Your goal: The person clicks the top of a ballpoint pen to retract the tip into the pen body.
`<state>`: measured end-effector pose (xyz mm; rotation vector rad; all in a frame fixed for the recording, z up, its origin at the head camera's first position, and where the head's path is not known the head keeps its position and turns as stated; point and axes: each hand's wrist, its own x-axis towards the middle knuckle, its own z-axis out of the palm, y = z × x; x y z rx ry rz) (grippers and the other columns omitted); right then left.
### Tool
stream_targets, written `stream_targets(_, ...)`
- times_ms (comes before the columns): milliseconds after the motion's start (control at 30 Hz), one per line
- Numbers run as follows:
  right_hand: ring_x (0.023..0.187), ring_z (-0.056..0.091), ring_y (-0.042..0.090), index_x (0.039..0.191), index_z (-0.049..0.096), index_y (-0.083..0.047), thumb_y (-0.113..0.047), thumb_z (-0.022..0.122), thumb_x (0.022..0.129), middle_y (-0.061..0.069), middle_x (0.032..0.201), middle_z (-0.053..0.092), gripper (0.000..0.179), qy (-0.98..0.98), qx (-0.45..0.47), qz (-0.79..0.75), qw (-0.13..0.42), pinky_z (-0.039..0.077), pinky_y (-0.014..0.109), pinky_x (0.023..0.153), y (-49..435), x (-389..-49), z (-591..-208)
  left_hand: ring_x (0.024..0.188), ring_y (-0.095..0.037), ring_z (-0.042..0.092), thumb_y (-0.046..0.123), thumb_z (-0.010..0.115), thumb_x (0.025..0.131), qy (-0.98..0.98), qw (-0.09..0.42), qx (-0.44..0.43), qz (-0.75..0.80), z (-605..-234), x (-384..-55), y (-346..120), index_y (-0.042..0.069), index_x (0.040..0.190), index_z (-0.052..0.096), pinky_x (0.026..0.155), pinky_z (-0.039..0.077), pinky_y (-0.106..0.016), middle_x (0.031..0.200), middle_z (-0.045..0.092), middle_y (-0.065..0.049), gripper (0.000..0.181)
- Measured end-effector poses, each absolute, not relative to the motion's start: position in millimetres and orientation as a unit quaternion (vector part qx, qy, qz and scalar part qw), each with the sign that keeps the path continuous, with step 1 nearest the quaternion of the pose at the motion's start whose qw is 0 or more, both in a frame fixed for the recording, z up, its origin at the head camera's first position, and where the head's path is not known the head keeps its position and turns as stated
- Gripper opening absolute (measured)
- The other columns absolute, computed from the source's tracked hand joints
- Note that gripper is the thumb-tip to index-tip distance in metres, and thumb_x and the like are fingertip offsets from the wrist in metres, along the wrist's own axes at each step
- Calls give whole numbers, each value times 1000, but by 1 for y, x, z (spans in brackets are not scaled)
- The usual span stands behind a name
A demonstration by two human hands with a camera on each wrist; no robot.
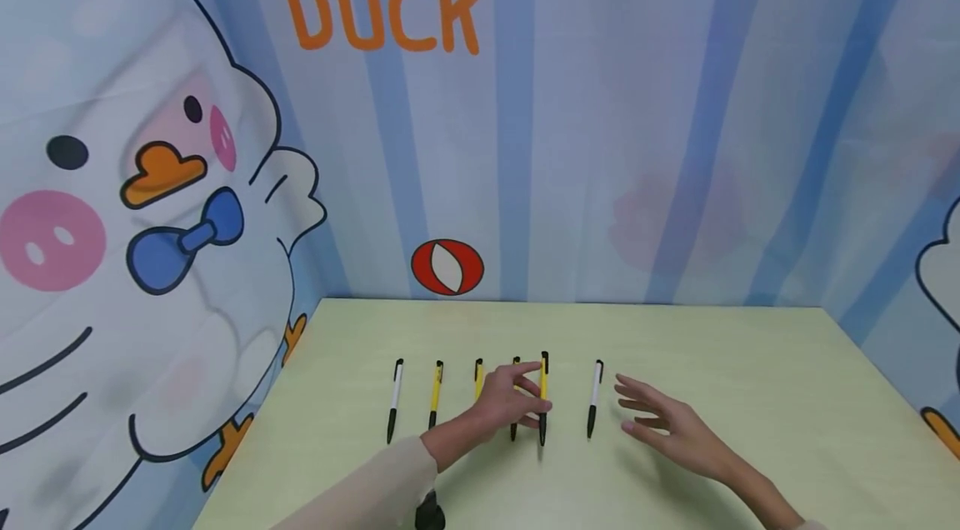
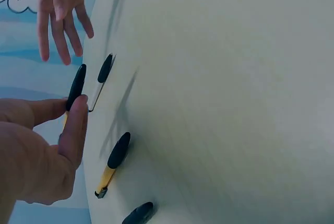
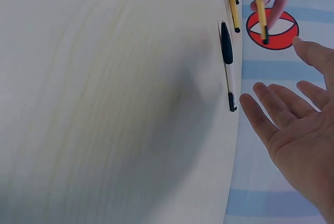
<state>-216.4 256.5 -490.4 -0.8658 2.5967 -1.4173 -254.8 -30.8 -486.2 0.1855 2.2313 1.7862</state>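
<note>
My left hand (image 1: 510,401) pinches a yellow pen (image 1: 543,384) with a black grip between thumb and fingers. In the left wrist view the pen's black grip (image 2: 76,85) is held off the table, its shadow falling below. Right of it, a white pen (image 1: 596,398) with a black grip lies on the table. My right hand (image 1: 678,434) hovers beside that white pen, fingers spread and holding nothing. Partly behind the left hand lies another yellow pen (image 1: 514,432); one more yellow pen (image 1: 478,378) is half covered by that hand.
Farther left in the row lie a yellow pen (image 1: 437,387) and a white pen (image 1: 395,401). All rest on a pale yellow-green table (image 1: 712,347). A blue striped cloth (image 1: 600,138) with duck drawings stands behind it. A dark object (image 1: 430,511) shows at the bottom, under the left sleeve.
</note>
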Motion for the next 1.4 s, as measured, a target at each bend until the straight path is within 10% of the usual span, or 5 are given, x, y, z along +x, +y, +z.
stream_targets(1400,125,61,44,155,38,-2,-17,63,102,30,146,53,60,853,-252,-457,20,57,18,91,273,-218,-491,60,-20,72,5,83,83,882,85,167,433,-485,-279,34,-1,130,65,53,53,-18,73,72,-8,51)
